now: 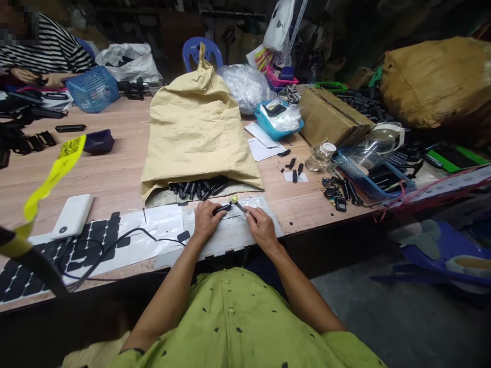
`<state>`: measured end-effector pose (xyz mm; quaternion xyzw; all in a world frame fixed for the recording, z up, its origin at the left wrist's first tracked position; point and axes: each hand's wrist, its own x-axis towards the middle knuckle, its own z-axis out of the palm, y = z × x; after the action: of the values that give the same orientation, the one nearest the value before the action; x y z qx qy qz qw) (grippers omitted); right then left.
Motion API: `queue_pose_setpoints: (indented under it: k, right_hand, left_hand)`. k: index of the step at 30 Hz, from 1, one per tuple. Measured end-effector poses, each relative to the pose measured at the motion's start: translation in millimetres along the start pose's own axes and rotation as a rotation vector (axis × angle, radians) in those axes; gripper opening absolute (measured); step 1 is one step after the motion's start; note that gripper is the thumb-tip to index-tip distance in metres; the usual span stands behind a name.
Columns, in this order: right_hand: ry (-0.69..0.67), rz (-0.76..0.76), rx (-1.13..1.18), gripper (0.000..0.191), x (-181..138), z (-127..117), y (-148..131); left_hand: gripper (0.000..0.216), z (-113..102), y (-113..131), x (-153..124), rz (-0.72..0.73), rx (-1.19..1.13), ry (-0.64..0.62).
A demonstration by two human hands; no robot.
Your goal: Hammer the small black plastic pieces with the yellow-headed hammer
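Observation:
My left hand (207, 220) is closed around a small black elongated part (221, 209). Between the fingers of my right hand (261, 227) is a slim metallic tool (240, 207), its far end meeting the tip of the black part. A small yellow-green round piece (233, 199) shows where the two meet; which of them it belongs to I cannot tell. Both hands are above a clear plastic sheet (268, 214) at the table's front edge. Just beyond them, several black elongated pieces (197, 189) stick out of the mouth of a beige cloth sack (195, 133).
On the left are a white power bank (72, 217), a black cable (126, 235) and a sheet with black stick-on pieces (100, 232). A blue basket (378, 176), a glass jar (318, 158) and a cardboard box (332, 115) stand right. A person in striped sleeves (63, 43) sits far left.

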<state>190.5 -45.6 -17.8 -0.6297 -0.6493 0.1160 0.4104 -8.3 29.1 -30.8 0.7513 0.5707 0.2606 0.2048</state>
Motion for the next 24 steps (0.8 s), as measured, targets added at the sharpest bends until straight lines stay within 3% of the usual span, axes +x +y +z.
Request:
queue_pose_setpoints:
  k: [7, 15, 24]
  right_hand:
    - [0.030, -0.053, -0.013, 0.033, -4.6, -3.1, -7.1]
    - [-0.059, -0.053, -0.163, 0.035, -6.8, -1.4, -11.3]
    - [-0.131, -0.093, -0.165, 0.036, -9.1, 9.4, -17.3]
  left_hand:
    - [0.016, 5.0, -2.2, -2.0, 0.022, 0.005, 0.022]
    - [0.016, 2.2, 4.2, -2.4, -0.001, 0.021, 0.000]
    - [0.010, -0.6, 11.8, -3.1, -0.027, 0.028, -0.017]
